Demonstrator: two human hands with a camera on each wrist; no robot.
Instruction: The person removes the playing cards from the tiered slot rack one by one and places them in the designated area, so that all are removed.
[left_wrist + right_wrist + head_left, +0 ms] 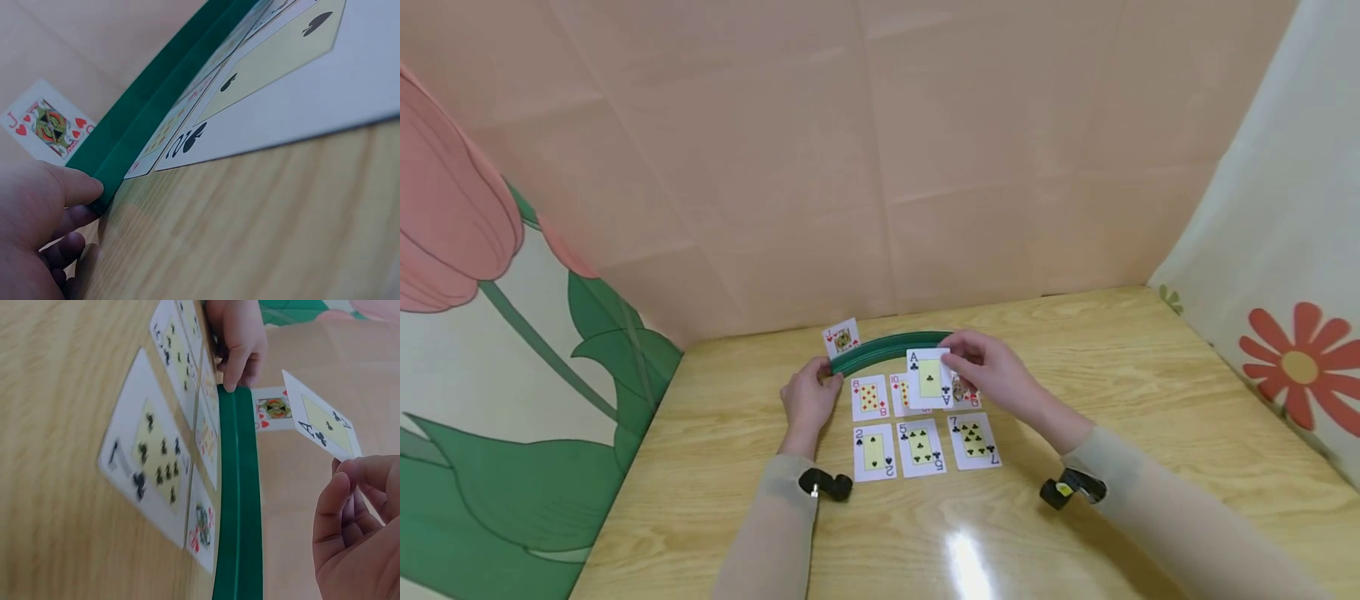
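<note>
My left hand (810,398) grips the left end of a curved green card holder (139,120), thumb on its edge. A jack of hearts (842,337) stands upright in the holder near that end. Between thumb and fingertips my right hand (359,519) pinches an ace of clubs (930,377), raised and facing me in front of the holder. In the head view it overlaps the ten of diamonds (898,392) and a red-suited face card (972,398). Both lie in the back row with the eight of diamonds (870,397).
Nearer me a front row lies face up: the two of spades (874,452), five of clubs (922,448) and seven of clubs (974,441). All rest on a wooden table (700,500). A pinkish cloth (880,167) hangs behind it, with flowered cloths at both sides.
</note>
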